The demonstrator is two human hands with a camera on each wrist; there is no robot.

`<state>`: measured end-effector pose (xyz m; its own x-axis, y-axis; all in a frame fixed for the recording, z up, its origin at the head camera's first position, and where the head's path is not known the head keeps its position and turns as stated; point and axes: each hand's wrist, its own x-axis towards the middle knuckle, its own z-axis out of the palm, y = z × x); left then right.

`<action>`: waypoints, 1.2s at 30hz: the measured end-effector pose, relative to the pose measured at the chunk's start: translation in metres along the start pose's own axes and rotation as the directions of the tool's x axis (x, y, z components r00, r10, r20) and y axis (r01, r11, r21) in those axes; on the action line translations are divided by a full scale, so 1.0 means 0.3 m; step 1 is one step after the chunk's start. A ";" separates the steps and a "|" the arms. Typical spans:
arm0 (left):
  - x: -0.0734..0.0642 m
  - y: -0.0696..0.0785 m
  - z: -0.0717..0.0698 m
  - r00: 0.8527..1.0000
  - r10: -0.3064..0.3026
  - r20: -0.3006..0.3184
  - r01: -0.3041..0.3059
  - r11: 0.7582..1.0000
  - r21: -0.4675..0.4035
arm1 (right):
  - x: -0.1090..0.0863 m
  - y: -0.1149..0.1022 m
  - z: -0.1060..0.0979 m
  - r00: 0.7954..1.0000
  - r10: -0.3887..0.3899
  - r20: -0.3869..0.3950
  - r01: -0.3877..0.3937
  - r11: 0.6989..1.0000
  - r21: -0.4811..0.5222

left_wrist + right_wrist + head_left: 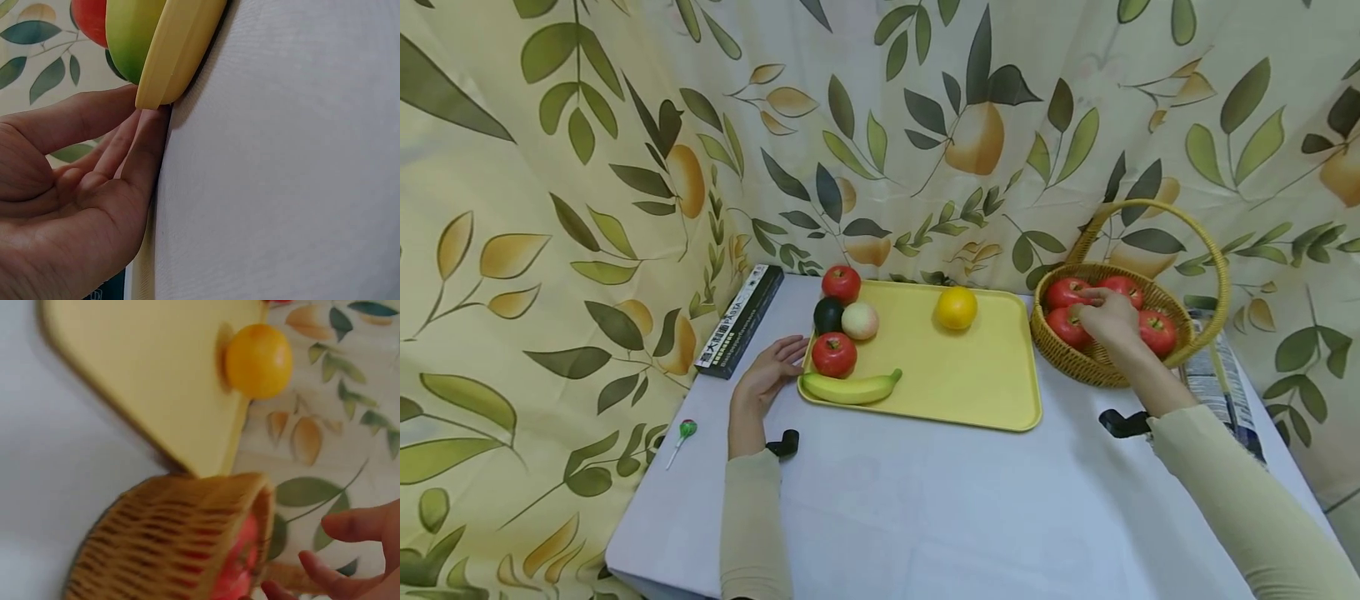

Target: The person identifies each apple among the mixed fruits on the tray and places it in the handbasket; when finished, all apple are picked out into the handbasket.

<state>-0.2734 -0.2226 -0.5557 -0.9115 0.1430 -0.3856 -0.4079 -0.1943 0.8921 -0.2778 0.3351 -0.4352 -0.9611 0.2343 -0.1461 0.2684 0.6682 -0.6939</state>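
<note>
My left hand [769,372] lies at the left edge of the yellow tray [955,392], fingers nearly straight. In the left wrist view, its thumb tip touches the tray corner next to the banana [128,44]. My right hand [1108,317] is over the wicker basket [1078,362], fingertips among several red apples [1067,325]. Its fingers [350,524] are spread and loosely bent in the right wrist view, with nothing between them. Bunched at the tray's left are two red apples [833,356], a dark green fruit [828,315] and a pale round fruit [860,321].
An orange [957,308] sits near the tray's back edge. A long black box [741,321] lies at the table's left, with a lollipop [682,435] in front. The basket's tall handle [1217,250] arches up. Printed packaging [1217,392] lies beside the basket.
</note>
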 end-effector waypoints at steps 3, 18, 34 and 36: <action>0.001 0.004 0.004 1.000 0.001 0.005 -0.001 1.000 0.002 | -0.031 -0.062 0.004 0.999 -0.051 -0.006 0.051 0.998 -0.023; -0.007 0.006 0.008 1.000 0.001 -0.006 -0.001 1.000 -0.003 | -0.135 -0.233 0.074 0.976 -0.197 0.089 0.186 0.975 0.120; -0.009 0.006 0.004 1.000 0.006 -0.015 -0.006 1.000 0.007 | -0.195 -0.282 0.233 0.938 -0.282 0.200 0.206 0.920 0.333; -0.008 0.006 0.002 1.000 0.010 -0.014 -0.010 1.000 0.004 | -0.198 -0.290 0.256 0.934 -0.286 0.212 0.200 0.914 0.352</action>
<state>-0.2719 -0.2229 -0.5530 -0.9164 0.1277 -0.3794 -0.3981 -0.1918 0.8970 -0.2489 0.2088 -0.4204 -0.9887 -0.1218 -0.0869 0.0298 0.4091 -0.9120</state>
